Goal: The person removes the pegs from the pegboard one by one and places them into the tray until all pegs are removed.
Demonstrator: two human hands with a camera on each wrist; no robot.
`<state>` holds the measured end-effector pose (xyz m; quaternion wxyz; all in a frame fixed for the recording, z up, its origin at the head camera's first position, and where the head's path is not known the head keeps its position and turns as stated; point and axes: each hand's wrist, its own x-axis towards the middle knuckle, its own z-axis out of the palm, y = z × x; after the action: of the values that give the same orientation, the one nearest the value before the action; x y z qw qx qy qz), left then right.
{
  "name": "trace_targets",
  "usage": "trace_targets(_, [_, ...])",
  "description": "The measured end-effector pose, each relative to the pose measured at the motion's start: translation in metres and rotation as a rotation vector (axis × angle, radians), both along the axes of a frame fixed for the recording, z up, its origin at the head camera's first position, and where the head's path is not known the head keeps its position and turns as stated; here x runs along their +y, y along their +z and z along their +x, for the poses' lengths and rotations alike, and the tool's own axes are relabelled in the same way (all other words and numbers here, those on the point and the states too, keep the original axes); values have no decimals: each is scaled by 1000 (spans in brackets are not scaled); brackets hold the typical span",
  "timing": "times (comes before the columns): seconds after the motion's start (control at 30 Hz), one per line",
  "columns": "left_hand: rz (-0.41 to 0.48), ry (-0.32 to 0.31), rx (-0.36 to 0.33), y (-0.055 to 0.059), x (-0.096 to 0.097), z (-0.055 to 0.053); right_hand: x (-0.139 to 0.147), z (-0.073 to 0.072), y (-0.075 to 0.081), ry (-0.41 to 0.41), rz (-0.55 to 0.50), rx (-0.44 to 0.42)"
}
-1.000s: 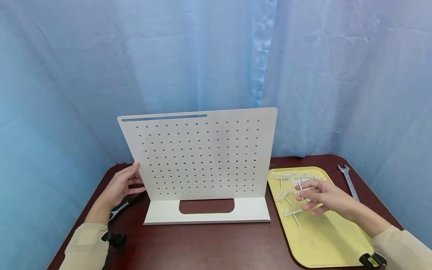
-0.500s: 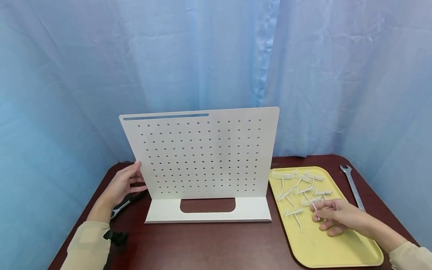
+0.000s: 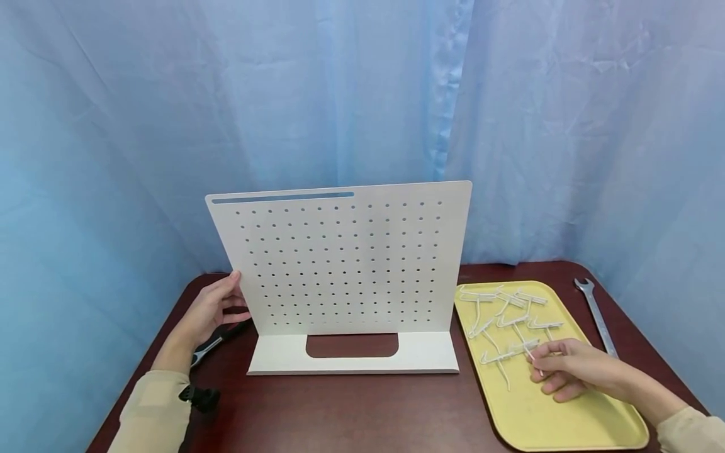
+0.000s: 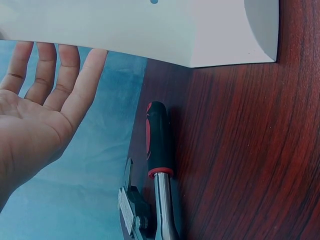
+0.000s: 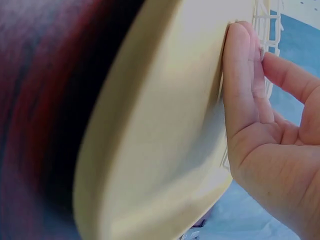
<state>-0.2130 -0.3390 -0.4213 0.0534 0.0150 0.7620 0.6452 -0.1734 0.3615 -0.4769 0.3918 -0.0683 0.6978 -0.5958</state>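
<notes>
A white pegboard stands upright on its base at the table's middle. My left hand holds its left edge; in the left wrist view the fingers reach behind the panel, which hides their tips. Over the yellow tray, my right hand pinches the arm of a white wire hook between thumb and fingers. Several similar white hooks lie close by in the tray's far half, among them one hook just left of the pinched one.
An open-end wrench lies right of the tray. Left of the board is a ratchet with a black and red handle, beside a dark metal tool. Blue curtains hang behind the table.
My right hand has come from over the hook pile toward the tray's near right, then slightly left, with a hook pinched. The left hand stays at the board's edge.
</notes>
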Motion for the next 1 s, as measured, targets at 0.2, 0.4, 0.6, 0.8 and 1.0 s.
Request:
trace_targets(0.2, [-1,-4,9,1,0,0,0,-1,1,19,13,5])
trace_targets(0.4, [-3,5,8,3,0,1,5,0,-2,52,26,-16])
trace_targets(0.6, [-12,6,-6,3,2,2,9,1,-6,56,-2,-34])
trace_targets(0.8, [-10,15,-11,3,2,2,10,0,-6,62,-42,-52])
trace_targets(1.0, [5,17,-11,3,2,1,9,-2,0,75,-73,-72])
